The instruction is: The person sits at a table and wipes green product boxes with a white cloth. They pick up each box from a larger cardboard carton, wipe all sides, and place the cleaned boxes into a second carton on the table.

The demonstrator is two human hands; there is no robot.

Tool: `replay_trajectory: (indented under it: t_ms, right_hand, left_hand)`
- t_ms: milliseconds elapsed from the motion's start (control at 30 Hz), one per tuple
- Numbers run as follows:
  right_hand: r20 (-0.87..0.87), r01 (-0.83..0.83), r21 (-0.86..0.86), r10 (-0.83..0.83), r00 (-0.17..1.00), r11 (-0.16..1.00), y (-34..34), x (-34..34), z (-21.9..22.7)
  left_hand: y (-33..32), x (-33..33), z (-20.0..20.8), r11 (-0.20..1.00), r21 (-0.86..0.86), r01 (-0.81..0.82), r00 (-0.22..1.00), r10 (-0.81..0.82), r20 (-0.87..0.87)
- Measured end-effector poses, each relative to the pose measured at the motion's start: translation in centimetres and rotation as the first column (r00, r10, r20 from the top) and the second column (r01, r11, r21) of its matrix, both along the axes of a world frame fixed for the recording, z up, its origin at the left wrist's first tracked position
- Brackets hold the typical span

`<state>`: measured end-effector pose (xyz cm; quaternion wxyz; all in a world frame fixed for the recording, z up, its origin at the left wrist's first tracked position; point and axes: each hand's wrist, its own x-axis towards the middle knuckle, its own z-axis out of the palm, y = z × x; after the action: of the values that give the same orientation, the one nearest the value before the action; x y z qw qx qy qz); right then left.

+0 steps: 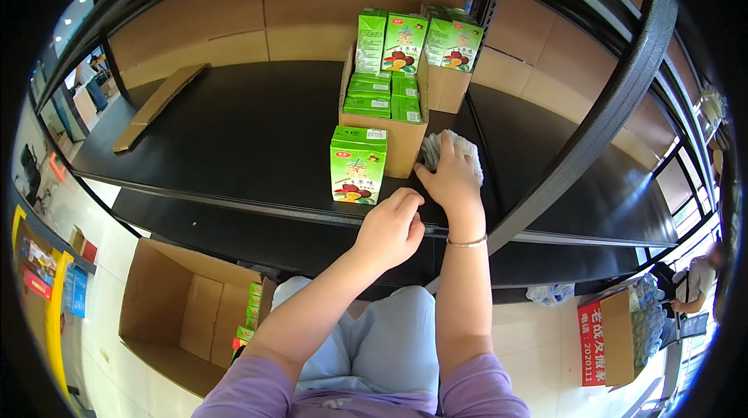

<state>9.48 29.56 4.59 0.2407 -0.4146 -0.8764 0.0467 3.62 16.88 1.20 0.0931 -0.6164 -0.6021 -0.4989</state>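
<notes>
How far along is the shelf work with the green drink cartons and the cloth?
Done: green cartons stand at the back of the black shelf; one carton stands in front.
In hand: the right hand presses a cloth on the shelf; the left hand rests at its edge.
Left: cartons lie in the tray.

On the shelf (234,130), a single drink carton (358,165) stands near the front edge, just left of and before an open cardboard tray (397,145) that holds flat-lying cartons in front and upright cartons (389,42) behind. A cloth (467,155) lies just right of the tray under the right hand (450,180), with the left hand (389,227) at the front edge, before the single carton. A flat cardboard strip (160,104) lies far left on the shelf, and an open box (183,313) sits on the floor below, to the left.
</notes>
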Motion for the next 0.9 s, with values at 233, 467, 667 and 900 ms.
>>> replay_trajectory:
  t_ms: [233,467,667,900]
  right_hand:
    - [-0.067,0.064,0.127,-0.056,0.996,0.990,-2.4,2.2,-1.2]
    - [-0.510,-0.095,0.055,0.110,0.853,0.994,-5.1,5.3,-1.0]
    - [-0.900,-0.685,-0.263,0.082,0.428,0.680,-8.5,9.4,-1.4]
    - [-0.966,-0.940,-0.258,-0.036,0.256,0.224,-10.8,11.9,-2.2]
  left_hand:
    - [-0.1,-0.2,0.0,0.999,0.022,0.032,0.999,-0.031,-0.027]
    - [-1.2,-0.5,-0.5,0.981,0.074,0.179,0.981,-0.184,0.065]
    - [-4.6,0.3,-1.1,0.949,0.200,0.242,0.922,-0.290,0.258]
    - [-7.8,0.3,-1.1,0.835,0.238,0.497,0.603,-0.529,0.597]
